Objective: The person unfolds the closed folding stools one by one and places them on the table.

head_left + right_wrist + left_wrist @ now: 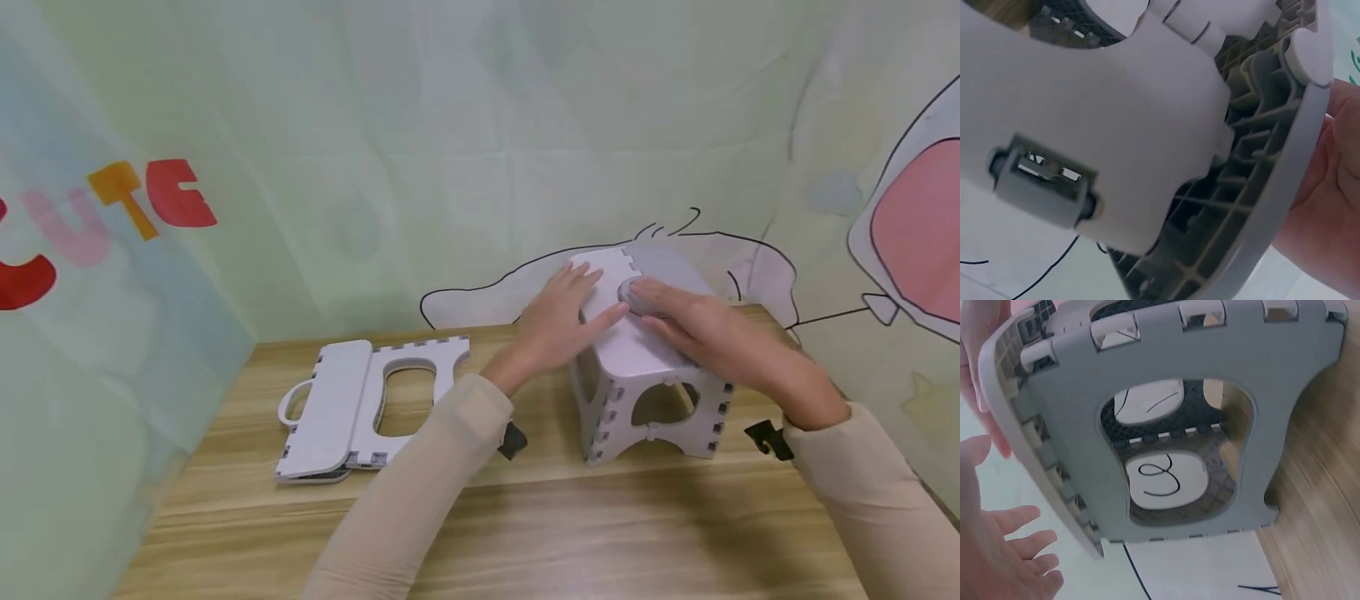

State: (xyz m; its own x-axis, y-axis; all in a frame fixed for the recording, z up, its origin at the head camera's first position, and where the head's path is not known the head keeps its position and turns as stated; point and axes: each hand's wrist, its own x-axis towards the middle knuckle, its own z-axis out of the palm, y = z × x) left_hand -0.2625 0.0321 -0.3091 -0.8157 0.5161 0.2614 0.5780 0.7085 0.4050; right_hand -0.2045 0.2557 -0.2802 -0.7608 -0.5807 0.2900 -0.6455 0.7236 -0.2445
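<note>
A white and grey folding step stool stands unfolded on the table, its seat part white, part grey. My left hand lies along the seat's left edge, fingers spread. Over the seat, my right hand rests its extended fingers by a grey oval piece near the middle. In the left wrist view, the stool's grey side panel has a large opening, and the left hand is beside the seat edge. The right wrist view shows the ribbed seat underside, with the right palm behind it.
A second white folding stool lies flat on the wooden table at the left, its loop handle pointing left. A printed cloth backdrop hangs behind the table. Black straps hang at both wrists.
</note>
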